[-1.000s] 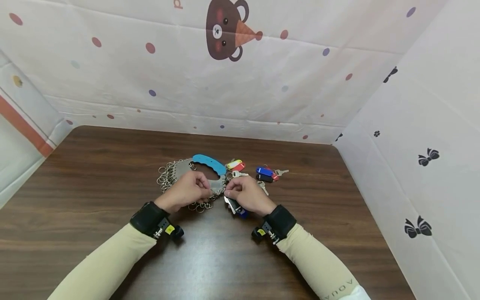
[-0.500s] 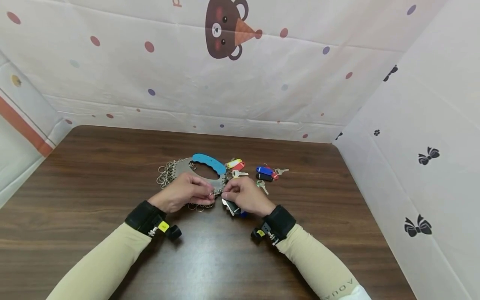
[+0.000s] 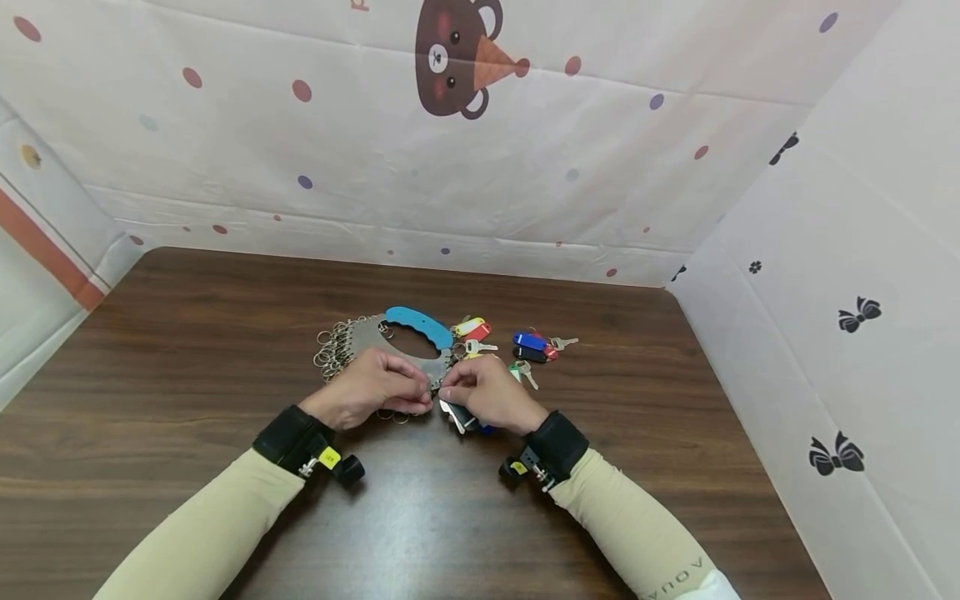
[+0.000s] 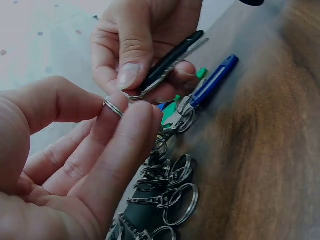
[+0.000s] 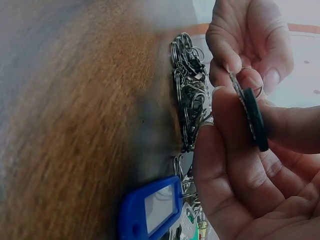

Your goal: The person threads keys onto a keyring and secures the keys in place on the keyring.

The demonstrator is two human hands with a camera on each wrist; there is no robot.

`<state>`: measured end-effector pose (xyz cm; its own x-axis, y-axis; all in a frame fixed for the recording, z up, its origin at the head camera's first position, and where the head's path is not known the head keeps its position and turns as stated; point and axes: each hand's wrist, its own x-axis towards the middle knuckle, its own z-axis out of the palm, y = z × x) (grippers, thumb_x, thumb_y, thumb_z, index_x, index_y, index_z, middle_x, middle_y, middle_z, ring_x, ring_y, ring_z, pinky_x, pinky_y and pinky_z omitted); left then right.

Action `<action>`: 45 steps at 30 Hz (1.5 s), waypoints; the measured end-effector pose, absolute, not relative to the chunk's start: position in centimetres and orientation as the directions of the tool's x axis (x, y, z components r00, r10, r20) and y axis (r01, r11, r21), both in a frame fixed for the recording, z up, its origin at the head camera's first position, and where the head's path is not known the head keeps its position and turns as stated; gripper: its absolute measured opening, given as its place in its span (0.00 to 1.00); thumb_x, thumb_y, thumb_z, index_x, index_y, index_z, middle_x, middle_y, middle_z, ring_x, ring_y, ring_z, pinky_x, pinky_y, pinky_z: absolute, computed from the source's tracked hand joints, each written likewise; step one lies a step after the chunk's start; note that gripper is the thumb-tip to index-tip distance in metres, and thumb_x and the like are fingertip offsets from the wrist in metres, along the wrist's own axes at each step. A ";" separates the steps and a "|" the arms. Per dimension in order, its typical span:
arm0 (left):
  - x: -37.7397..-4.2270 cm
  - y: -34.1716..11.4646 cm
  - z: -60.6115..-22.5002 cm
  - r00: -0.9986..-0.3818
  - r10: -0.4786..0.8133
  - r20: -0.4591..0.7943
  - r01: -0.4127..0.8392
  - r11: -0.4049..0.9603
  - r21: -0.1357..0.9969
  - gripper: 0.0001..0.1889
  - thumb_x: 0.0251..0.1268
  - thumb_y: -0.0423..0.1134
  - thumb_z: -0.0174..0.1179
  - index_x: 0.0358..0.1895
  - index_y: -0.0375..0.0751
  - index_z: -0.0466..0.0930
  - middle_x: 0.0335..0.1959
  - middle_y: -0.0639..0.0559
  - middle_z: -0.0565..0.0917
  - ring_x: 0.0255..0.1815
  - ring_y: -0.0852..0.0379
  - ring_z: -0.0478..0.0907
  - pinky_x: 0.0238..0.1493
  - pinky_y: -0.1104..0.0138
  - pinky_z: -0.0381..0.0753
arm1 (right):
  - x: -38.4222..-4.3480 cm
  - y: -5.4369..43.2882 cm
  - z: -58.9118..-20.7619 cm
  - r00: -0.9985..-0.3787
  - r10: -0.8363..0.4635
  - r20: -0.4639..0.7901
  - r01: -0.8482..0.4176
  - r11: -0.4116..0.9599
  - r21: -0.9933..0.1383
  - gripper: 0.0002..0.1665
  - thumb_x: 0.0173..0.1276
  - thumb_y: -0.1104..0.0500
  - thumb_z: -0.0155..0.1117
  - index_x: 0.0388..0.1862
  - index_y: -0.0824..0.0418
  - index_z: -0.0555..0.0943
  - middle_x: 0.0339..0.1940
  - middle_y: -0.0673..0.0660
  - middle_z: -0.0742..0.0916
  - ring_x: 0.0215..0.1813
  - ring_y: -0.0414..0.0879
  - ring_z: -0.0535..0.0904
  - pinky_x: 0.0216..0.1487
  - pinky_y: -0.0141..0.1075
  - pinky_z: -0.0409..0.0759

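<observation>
While both hands meet over the near edge of the holder, fine work on a split ring (image 4: 114, 107) appears to be the step in hand. Left hand (image 3: 367, 390): thumb and finger pinching the ring near its rim. Right hand (image 3: 487, 390): black tag (image 5: 256, 120) and key (image 5: 239, 92) gripped together, thumb against fingers, the pair held nearly edge-on just beside the ring. Whether the ring passes through the key's hole cannot be told; fingertips hide it.

Technique, as judged: pinch the ring opposite its split, so the coil end is left free for the key. Tag and key are best squared up, holes aligned, and fed round by small turns rather than pulled; the springy coil could slip or snap back on a weak pinch.

Materials: ring, bright double-coiled wire. Key, thin metal with a toothed edge. Tag, a flat slab with rounded ends, probably plastic. Holder (image 3: 367, 335), grey metal-looking plate, its blue handle (image 3: 420, 325) scalloped along the inside; wire rings (image 3: 327, 350) crowd its left margin. Blue framed tag (image 5: 130, 210), pale label inset, hangs near the right hand. Table (image 3: 660, 417), brown wood grain with a soft sheen.
</observation>
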<state>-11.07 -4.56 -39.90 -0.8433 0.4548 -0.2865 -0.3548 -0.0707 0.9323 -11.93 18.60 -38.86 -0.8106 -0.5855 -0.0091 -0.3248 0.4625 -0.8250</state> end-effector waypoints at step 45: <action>-10.3 -3.4 -40.0 -0.911 0.396 -0.113 -0.093 0.070 0.993 0.15 0.67 0.25 0.61 0.55 0.23 0.82 0.47 0.35 0.89 0.39 0.58 0.90 0.47 0.65 0.91 | -11.8 17.6 -37.3 -0.872 -0.489 0.009 -0.242 0.415 -0.877 0.08 0.76 0.64 0.64 0.41 0.64 0.89 0.36 0.60 0.89 0.34 0.42 0.81 0.36 0.33 0.80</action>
<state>-10.34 -3.42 -40.01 -0.9114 0.3957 -0.1133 -0.0931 0.0700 0.9932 -11.78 17.61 -37.35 -0.8725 -0.4886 0.0094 -0.2419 0.4150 -0.8771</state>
